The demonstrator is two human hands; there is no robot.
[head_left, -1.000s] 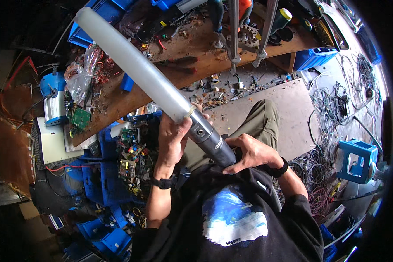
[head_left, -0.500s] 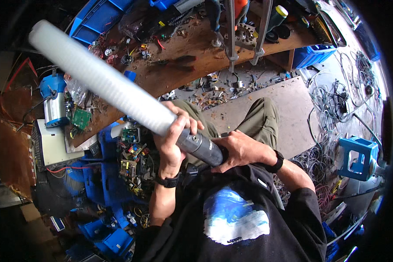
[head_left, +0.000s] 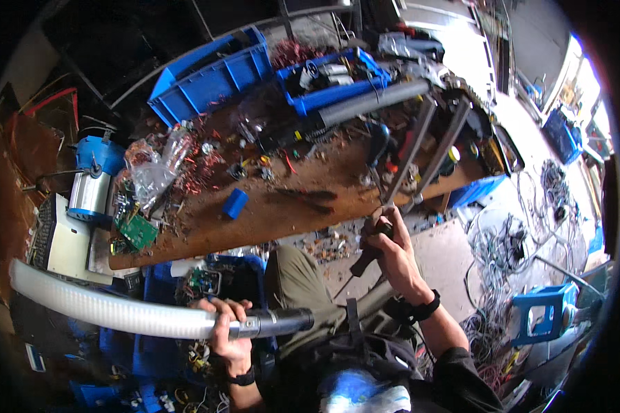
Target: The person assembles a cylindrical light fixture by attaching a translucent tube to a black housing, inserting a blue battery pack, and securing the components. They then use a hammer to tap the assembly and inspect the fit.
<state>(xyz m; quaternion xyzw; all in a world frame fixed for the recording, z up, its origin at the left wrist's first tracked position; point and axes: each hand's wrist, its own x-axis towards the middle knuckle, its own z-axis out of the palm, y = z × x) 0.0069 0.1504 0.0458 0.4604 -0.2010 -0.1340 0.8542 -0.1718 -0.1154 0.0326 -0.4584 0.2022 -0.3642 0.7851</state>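
Head view findings, 2 hands in view. The left hand [head_left: 229, 341] grips a frosted white tube [head_left: 117, 308] near its metal collar; its fingers are wrapped around it. The tube lies across the lower left of the view, nearly level, with its black end piece [head_left: 279, 322] above the person's lap and its white end well out to the left.

The right hand [head_left: 393, 256] is closed around a screwdriver-like tool [head_left: 365, 261] with a dark handle; the thin shaft points down and to the left, apart from the tube. The exact form of the handle is partly hidden by the fingers.

Beyond the lap stands a wooden surface [head_left: 210, 237] littered with scraps. On it lie 1 pair of pliers [head_left: 317, 199], 1 small blue block [head_left: 235, 204], 1 green circuit board [head_left: 139, 231] near the left end and 1 clear plastic bag [head_left: 155, 175]. At the rear are 1 blue bin [head_left: 217, 94] and 1 filled blue crate [head_left: 341, 95]. To the right, tangled cables [head_left: 496, 258] cover the floor near 1 blue stool [head_left: 545, 298].
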